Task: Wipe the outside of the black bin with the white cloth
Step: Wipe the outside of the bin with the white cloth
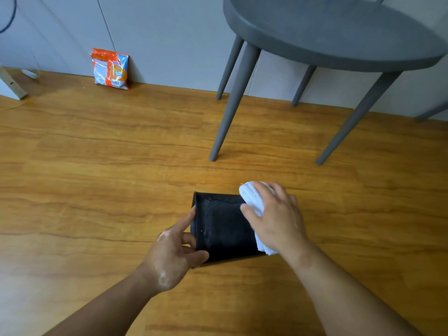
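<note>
A black bin [221, 226] lies on its side on the wooden floor, one flat face turned up and showing wet streaks. My left hand [173, 253] grips the bin's left edge, thumb on the near side and fingers curled round the corner. My right hand [276, 219] presses a bunched white cloth [252, 195] onto the right part of the upturned face. The cloth shows beyond my fingers and again under my wrist. The bin's right edge is hidden beneath my hand and the cloth.
A grey chair [327, 37] stands just beyond the bin, its front legs [230, 112] close behind. An orange and blue packet [110, 69] leans on the grey wall at the far left. A pale post [11, 84] stands at the left edge.
</note>
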The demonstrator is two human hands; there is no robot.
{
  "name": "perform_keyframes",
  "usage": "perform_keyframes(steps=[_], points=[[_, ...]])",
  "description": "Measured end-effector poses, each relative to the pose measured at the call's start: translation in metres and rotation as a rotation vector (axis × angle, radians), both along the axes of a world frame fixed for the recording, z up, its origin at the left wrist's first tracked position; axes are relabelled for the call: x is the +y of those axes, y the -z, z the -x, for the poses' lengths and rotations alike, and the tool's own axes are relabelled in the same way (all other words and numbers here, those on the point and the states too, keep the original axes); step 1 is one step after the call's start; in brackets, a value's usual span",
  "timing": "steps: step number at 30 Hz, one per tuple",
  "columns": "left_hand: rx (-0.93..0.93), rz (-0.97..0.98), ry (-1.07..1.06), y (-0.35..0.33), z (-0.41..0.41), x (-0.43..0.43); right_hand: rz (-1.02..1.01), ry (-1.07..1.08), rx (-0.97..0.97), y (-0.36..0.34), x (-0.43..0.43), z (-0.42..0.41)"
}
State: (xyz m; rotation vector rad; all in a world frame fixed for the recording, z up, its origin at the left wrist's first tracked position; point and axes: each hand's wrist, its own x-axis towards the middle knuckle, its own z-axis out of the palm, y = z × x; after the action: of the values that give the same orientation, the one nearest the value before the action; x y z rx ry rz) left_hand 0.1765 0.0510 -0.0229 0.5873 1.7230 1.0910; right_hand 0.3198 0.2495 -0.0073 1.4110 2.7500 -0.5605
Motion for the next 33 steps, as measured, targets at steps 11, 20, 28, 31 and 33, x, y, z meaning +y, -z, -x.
perform_keyframes(steps=[11,20,28,31,33], points=[[0.006,-0.03,-0.078,-0.008,0.0,0.005,-0.288,-0.165,0.151,0.018,-0.061,0.006],[0.034,0.084,-0.028,-0.018,0.0,0.006,-0.027,0.177,0.219,0.022,0.029,-0.047],[0.486,0.301,0.112,-0.08,0.026,0.012,0.427,0.154,0.825,-0.061,0.027,-0.038],[0.596,0.006,-0.046,-0.14,0.027,0.036,0.617,0.124,1.012,-0.103,0.014,-0.021],[0.274,-0.104,0.047,-0.171,0.01,0.059,0.737,0.153,1.104,-0.126,0.007,-0.012]])
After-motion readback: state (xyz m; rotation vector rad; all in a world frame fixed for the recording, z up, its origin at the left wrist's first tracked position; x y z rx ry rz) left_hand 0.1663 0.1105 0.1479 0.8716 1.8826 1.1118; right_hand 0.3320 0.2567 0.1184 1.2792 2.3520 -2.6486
